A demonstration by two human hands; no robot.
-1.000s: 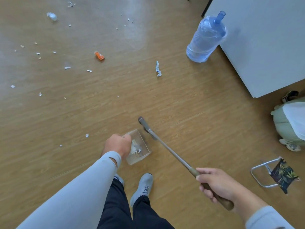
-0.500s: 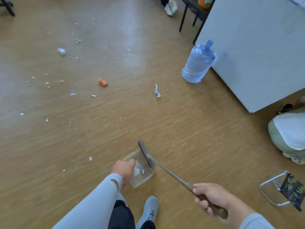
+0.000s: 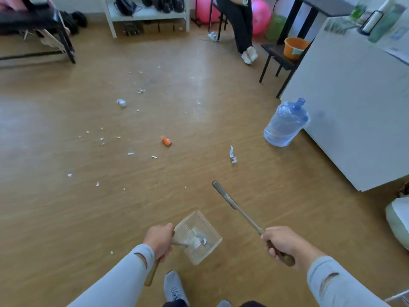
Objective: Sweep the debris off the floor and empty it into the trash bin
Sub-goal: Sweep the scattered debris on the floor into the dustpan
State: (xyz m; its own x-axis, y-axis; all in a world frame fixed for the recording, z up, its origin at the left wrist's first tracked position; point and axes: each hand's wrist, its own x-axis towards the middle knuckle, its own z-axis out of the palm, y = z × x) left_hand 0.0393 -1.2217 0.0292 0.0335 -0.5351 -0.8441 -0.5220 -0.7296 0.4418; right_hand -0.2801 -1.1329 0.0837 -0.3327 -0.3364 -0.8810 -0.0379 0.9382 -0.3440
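My left hand grips the handle of a clear plastic dustpan held just above the floor, with white scraps lying inside it. My right hand grips the brown handle of a small broom, whose dark head points up and left, lifted off the floor. Debris lies scattered ahead: an orange piece, a crumpled white wrapper, a small clear wad and several white bits. No trash bin is clearly visible.
A blue water jug stands beside a white cabinet on the right. An orange bucket sits on a black stand. A seated person's legs, a white shelf and a dark bench line the back.
The view has tilted up to show the room. The broom head has swung out of the dustpan to the right and up. The dustpan has been lifted and tipped back.
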